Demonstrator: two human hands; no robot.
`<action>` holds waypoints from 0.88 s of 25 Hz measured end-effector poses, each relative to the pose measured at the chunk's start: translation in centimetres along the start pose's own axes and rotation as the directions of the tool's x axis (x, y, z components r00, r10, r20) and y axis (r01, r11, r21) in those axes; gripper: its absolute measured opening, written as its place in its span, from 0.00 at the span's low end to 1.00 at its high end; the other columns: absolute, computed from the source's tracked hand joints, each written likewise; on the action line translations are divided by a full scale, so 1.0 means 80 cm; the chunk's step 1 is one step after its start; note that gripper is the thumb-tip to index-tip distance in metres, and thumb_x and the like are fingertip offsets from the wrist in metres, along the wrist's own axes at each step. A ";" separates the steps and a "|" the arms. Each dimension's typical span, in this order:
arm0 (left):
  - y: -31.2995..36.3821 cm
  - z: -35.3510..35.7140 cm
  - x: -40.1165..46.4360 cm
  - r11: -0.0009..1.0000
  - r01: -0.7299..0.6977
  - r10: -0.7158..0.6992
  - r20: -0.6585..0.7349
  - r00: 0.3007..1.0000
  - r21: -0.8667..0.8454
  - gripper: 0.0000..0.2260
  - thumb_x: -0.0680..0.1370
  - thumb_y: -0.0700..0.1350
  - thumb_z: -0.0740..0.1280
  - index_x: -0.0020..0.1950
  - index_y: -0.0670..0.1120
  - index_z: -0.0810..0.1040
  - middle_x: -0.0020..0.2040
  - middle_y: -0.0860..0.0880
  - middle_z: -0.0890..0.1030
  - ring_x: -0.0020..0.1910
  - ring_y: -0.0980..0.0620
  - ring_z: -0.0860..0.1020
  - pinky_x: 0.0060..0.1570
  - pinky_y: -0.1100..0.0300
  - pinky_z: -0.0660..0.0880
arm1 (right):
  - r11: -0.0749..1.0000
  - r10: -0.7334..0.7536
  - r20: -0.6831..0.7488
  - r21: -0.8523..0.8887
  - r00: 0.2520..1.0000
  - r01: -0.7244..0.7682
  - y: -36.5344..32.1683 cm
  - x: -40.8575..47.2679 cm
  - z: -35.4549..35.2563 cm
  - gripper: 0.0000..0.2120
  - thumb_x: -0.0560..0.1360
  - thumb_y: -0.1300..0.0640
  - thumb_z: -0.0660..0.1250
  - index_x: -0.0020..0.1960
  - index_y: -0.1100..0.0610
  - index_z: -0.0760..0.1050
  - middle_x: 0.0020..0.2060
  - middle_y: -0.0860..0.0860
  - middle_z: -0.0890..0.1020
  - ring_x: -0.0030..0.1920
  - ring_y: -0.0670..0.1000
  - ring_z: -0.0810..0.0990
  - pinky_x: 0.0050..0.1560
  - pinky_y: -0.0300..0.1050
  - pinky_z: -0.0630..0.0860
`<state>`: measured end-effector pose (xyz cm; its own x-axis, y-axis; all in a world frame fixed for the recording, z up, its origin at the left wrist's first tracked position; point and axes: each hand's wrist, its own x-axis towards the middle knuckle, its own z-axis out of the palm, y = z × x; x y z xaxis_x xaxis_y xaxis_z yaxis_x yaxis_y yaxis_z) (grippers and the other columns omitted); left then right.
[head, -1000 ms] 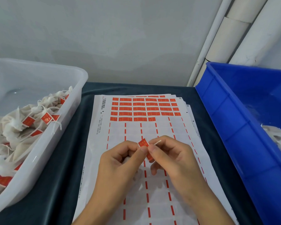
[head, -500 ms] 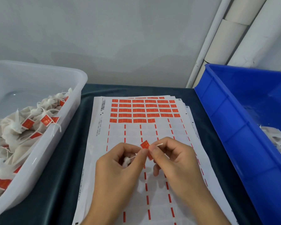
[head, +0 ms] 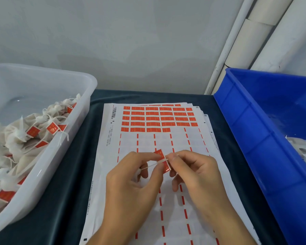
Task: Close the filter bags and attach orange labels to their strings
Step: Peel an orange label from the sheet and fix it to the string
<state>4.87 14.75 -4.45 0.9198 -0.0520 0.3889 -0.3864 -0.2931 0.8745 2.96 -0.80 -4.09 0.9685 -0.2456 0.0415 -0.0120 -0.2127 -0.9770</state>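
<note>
string [head: 153, 164]: laid across orange label [head: 162, 160], slanting down toward left hand [head: 131, 181]
label: pinched between left hand and right hand [head: 194, 171] fingertips, fingers curled

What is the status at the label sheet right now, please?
Left hand and right hand both pinching small orange paper label. Thin white string lies across it. Nothing in the way.

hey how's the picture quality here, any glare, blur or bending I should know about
Head view: soft, even light, with faint shadows under the hands on the label sheet; a small glare spot on the clear bin wall; wide-angle bending curves the blue bin rim and wall pipes; print on the orange label is too soft to read.
</note>
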 end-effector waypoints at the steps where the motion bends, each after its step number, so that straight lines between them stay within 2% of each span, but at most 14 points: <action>1: 0.000 0.000 0.000 1.000 0.006 -0.006 -0.002 1.000 0.010 0.07 0.74 0.53 0.74 0.52 0.58 0.85 0.41 0.63 0.81 0.43 0.54 0.79 0.41 0.70 0.75 | 0.999 -0.021 -0.009 -0.025 1.000 0.021 -0.001 0.000 0.000 0.08 0.79 0.47 0.69 0.45 0.44 0.86 0.38 0.46 0.86 0.36 0.53 0.85 0.36 0.44 0.83; 6: -0.002 0.001 0.000 0.998 0.062 -0.062 -0.015 0.998 0.010 0.07 0.73 0.53 0.75 0.51 0.59 0.85 0.41 0.63 0.81 0.43 0.56 0.78 0.41 0.72 0.74 | 0.994 -0.082 -0.041 -0.082 0.996 0.079 -0.003 -0.001 0.000 0.06 0.74 0.40 0.69 0.46 0.39 0.84 0.39 0.41 0.86 0.36 0.52 0.85 0.35 0.47 0.85; 9: -0.005 0.001 0.000 0.996 0.090 -0.090 0.005 0.996 -0.005 0.08 0.74 0.49 0.78 0.50 0.60 0.85 0.41 0.62 0.81 0.42 0.56 0.78 0.40 0.70 0.75 | 0.992 -0.096 -0.038 -0.089 0.995 0.092 -0.003 -0.001 0.000 0.07 0.74 0.40 0.68 0.46 0.38 0.84 0.40 0.41 0.86 0.38 0.50 0.86 0.36 0.47 0.85; 15: -0.008 0.000 0.002 0.990 0.128 -0.127 0.031 0.991 -0.057 0.04 0.75 0.51 0.77 0.47 0.60 0.86 0.35 0.61 0.79 0.36 0.58 0.75 0.36 0.71 0.72 | 0.985 -0.163 -0.045 -0.064 0.986 0.160 -0.004 0.000 0.001 0.06 0.76 0.43 0.69 0.47 0.40 0.85 0.42 0.39 0.86 0.44 0.45 0.85 0.39 0.33 0.81; 19: -0.011 -0.001 0.003 0.975 0.187 -0.180 0.072 0.981 -0.120 0.02 0.75 0.54 0.76 0.46 0.62 0.86 0.30 0.57 0.76 0.31 0.59 0.72 0.32 0.70 0.69 | 0.978 -0.205 -0.057 -0.052 0.977 0.202 -0.006 0.000 0.000 0.05 0.77 0.47 0.71 0.49 0.39 0.85 0.49 0.35 0.86 0.55 0.39 0.84 0.47 0.28 0.79; 22: -0.015 -0.002 0.005 0.946 0.261 -0.239 0.131 0.962 -0.190 0.01 0.75 0.52 0.76 0.46 0.60 0.87 0.27 0.56 0.72 0.28 0.60 0.68 0.28 0.69 0.67 | 0.987 -0.161 -0.037 0.002 0.986 0.162 -0.009 0.000 0.001 0.05 0.77 0.46 0.70 0.49 0.38 0.85 0.47 0.34 0.86 0.52 0.37 0.84 0.47 0.25 0.76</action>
<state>5.71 15.23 -5.28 0.9863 -0.1049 0.1272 -0.1386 -0.1099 0.9842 2.99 -0.55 -3.39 0.9480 -0.2425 0.2063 0.1452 -0.2475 -0.9580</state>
